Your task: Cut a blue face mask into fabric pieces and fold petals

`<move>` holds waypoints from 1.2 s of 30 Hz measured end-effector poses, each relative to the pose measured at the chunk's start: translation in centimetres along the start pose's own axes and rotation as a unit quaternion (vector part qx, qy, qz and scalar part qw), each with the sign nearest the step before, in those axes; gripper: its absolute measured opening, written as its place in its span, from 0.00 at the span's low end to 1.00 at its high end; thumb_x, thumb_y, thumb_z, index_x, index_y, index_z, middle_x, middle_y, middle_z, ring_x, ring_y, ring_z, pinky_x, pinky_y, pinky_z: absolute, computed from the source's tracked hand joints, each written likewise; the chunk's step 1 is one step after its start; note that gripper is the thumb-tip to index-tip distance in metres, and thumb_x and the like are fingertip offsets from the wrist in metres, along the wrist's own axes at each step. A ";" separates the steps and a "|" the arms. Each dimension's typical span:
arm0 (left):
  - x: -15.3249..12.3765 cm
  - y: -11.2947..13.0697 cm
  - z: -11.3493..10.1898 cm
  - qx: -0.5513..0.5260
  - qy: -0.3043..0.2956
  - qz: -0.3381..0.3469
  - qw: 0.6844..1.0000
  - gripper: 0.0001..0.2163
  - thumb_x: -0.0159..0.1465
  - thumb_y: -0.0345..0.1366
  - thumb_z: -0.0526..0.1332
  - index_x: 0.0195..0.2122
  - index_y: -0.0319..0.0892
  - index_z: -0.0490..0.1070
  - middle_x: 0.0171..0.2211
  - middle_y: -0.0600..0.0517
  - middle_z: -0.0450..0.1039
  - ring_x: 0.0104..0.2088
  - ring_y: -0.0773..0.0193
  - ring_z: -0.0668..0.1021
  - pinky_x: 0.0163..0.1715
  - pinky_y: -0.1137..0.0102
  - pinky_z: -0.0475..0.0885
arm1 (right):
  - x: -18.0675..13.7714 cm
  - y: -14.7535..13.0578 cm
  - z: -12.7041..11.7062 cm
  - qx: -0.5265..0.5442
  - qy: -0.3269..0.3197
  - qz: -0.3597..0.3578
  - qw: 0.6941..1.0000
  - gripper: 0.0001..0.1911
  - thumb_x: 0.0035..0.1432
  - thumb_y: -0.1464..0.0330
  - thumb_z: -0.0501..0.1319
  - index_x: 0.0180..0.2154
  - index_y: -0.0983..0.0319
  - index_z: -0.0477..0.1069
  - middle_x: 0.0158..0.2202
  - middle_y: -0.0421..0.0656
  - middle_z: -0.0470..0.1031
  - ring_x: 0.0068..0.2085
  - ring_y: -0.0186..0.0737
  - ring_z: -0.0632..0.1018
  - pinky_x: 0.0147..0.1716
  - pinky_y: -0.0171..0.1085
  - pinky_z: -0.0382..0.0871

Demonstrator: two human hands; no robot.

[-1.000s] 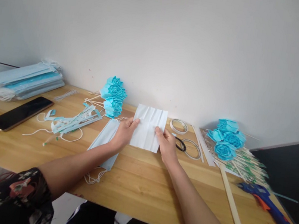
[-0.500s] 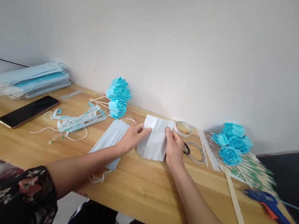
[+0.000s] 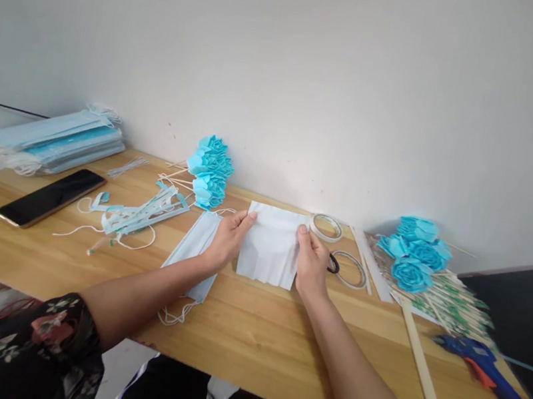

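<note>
"One wooden table (image 3: 243, 344), and what is around it?"

"At twelve o'clock a pale wall (image 3: 285, 81) stands close behind it"

"And where is the thing in the hands?"

"The pale sheet (image 3: 270, 247) is the centre of our clock; the left hand (image 3: 229, 237) pinches its edge at ten o'clock, the right hand (image 3: 312, 261) its edge at two, both grips narrow"

"Which edges and which space do you see?"

"The front table edge (image 3: 228, 377) runs at six o'clock, with bare wood between it and the sheet; whether the sheet touches the wood, I cannot tell"

"Please, the counts?"

"One mask (image 3: 193, 238) at eight o'clock, beside the left hand; one phone (image 3: 50, 198) at nine; one flower bunch (image 3: 210, 174) at ten, its blooms too crowded to count; two pale rings (image 3: 325, 237), at two and three; four blue flowers (image 3: 411, 276) farther at three; one glue gun (image 3: 491, 380) at four"
</note>
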State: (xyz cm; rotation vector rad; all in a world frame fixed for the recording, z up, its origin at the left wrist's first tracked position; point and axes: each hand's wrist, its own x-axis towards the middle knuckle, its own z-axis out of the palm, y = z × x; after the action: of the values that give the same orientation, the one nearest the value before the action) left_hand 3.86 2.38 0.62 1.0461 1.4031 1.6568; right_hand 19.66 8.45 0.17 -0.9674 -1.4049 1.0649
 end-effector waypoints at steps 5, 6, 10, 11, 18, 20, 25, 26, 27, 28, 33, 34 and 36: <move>0.1 0.2 -0.1 -0.037 -0.027 0.002 0.999 0.19 0.59 0.53 0.58 0.25 0.40 0.66 0.22 0.55 0.62 0.25 0.67 0.66 0.25 0.73 0.61 | -0.1 -0.1 0.1 0.032 0.005 0.004 0.999 0.24 0.57 0.53 0.60 0.21 0.59 0.51 0.22 0.34 0.47 0.25 0.32 0.53 0.24 0.34 0.49; 0.1 0.3 -0.1 -0.042 -0.033 0.001 0.999 0.19 0.59 0.53 0.58 0.26 0.40 0.65 0.22 0.56 0.62 0.25 0.68 0.66 0.25 0.73 0.61 | -0.1 -0.2 0.1 0.039 0.003 0.006 0.999 0.24 0.57 0.53 0.60 0.21 0.59 0.52 0.22 0.34 0.48 0.25 0.32 0.53 0.24 0.34 0.49; 0.1 0.4 -0.1 -0.045 -0.041 -0.003 0.998 0.18 0.61 0.52 0.57 0.26 0.41 0.63 0.21 0.58 0.56 0.22 0.71 0.60 0.22 0.75 0.56 | 0.0 -0.1 0.0 0.037 -0.007 0.007 0.999 0.22 0.57 0.54 0.60 0.21 0.59 0.55 0.22 0.34 0.51 0.25 0.32 0.54 0.24 0.34 0.51; 0.1 0.5 -0.1 -0.046 -0.043 -0.006 0.998 0.18 0.61 0.52 0.57 0.27 0.41 0.63 0.21 0.58 0.56 0.22 0.71 0.60 0.22 0.75 0.56 | 0.0 -0.1 0.0 0.034 -0.011 0.006 0.999 0.22 0.57 0.54 0.60 0.21 0.60 0.56 0.21 0.34 0.51 0.25 0.32 0.55 0.24 0.33 0.51; -0.2 1.0 0.0 -0.017 -0.027 0.002 0.999 0.20 0.58 0.51 0.60 0.20 0.40 0.60 0.20 0.57 0.54 0.22 0.71 0.58 0.22 0.74 0.54 | -0.2 -0.5 0.0 0.034 -0.062 0.005 0.997 0.21 0.58 0.54 0.57 0.22 0.60 0.59 0.22 0.36 0.56 0.25 0.33 0.58 0.24 0.34 0.53; -0.3 1.1 0.0 -0.004 -0.025 0.006 1.000 0.21 0.58 0.51 0.60 0.19 0.40 0.60 0.19 0.57 0.54 0.22 0.70 0.58 0.22 0.74 0.54 | -0.2 -0.6 0.1 0.035 -0.060 -0.012 0.997 0.21 0.59 0.54 0.56 0.22 0.59 0.57 0.22 0.35 0.55 0.25 0.33 0.57 0.24 0.34 0.53; -0.3 0.8 0.1 -0.019 -0.052 -0.017 0.998 0.19 0.56 0.51 0.62 0.20 0.39 0.65 0.19 0.57 0.59 0.21 0.71 0.61 0.21 0.75 0.55 | -0.2 -0.9 0.0 -0.015 -0.049 -0.039 0.998 0.24 0.60 0.52 0.55 0.21 0.59 0.50 0.21 0.35 0.50 0.25 0.32 0.55 0.24 0.34 0.50; -0.3 0.7 0.1 -0.028 -0.063 -0.028 0.997 0.18 0.56 0.50 0.63 0.22 0.39 0.68 0.20 0.56 0.62 0.22 0.70 0.63 0.22 0.75 0.57 | -0.2 -1.0 0.0 -0.030 -0.050 -0.045 0.997 0.24 0.60 0.53 0.54 0.21 0.59 0.50 0.21 0.35 0.49 0.25 0.32 0.54 0.23 0.34 0.49; -0.4 0.6 0.1 -0.033 -0.075 -0.038 0.996 0.17 0.56 0.50 0.63 0.24 0.39 0.70 0.21 0.55 0.65 0.23 0.69 0.65 0.23 0.74 0.59 | -0.3 -1.1 -0.1 -0.044 -0.050 -0.053 0.996 0.24 0.60 0.53 0.54 0.21 0.59 0.49 0.21 0.35 0.48 0.25 0.32 0.54 0.23 0.34 0.49; -0.4 0.5 0.1 -0.034 -0.085 -0.046 0.995 0.17 0.56 0.50 0.63 0.27 0.39 0.72 0.23 0.54 0.68 0.24 0.67 0.67 0.23 0.74 0.61 | -0.4 -1.2 -0.1 -0.055 -0.050 -0.061 0.995 0.24 0.61 0.53 0.54 0.20 0.59 0.49 0.21 0.35 0.48 0.25 0.32 0.54 0.23 0.34 0.49; -0.3 0.5 0.0 -0.017 -0.062 -0.046 0.997 0.17 0.54 0.51 0.65 0.28 0.39 0.74 0.25 0.52 0.72 0.25 0.65 0.70 0.24 0.73 0.64 | -0.4 -1.7 -0.3 -0.080 -0.028 -0.081 0.993 0.24 0.62 0.54 0.53 0.21 0.59 0.48 0.21 0.35 0.48 0.24 0.32 0.54 0.23 0.34 0.49; -0.3 0.5 0.0 -0.017 -0.049 -0.042 0.998 0.17 0.54 0.51 0.64 0.28 0.39 0.74 0.24 0.52 0.72 0.26 0.64 0.70 0.24 0.73 0.64 | -0.3 -1.7 -0.3 -0.080 -0.020 -0.085 0.993 0.24 0.62 0.54 0.53 0.21 0.59 0.48 0.21 0.35 0.48 0.25 0.32 0.54 0.23 0.34 0.49; -0.2 0.5 -0.1 -0.012 -0.032 -0.034 0.999 0.17 0.55 0.51 0.64 0.27 0.39 0.73 0.23 0.52 0.71 0.25 0.64 0.70 0.23 0.73 0.64 | -0.1 -1.6 -0.5 -0.080 -0.007 -0.092 0.992 0.23 0.62 0.54 0.52 0.21 0.59 0.48 0.21 0.35 0.48 0.25 0.32 0.54 0.24 0.34 0.49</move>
State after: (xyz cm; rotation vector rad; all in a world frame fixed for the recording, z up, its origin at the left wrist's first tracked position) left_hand 3.83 2.10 1.05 1.0168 1.3600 1.5739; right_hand 20.14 7.96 1.70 -0.9248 -1.5770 0.8329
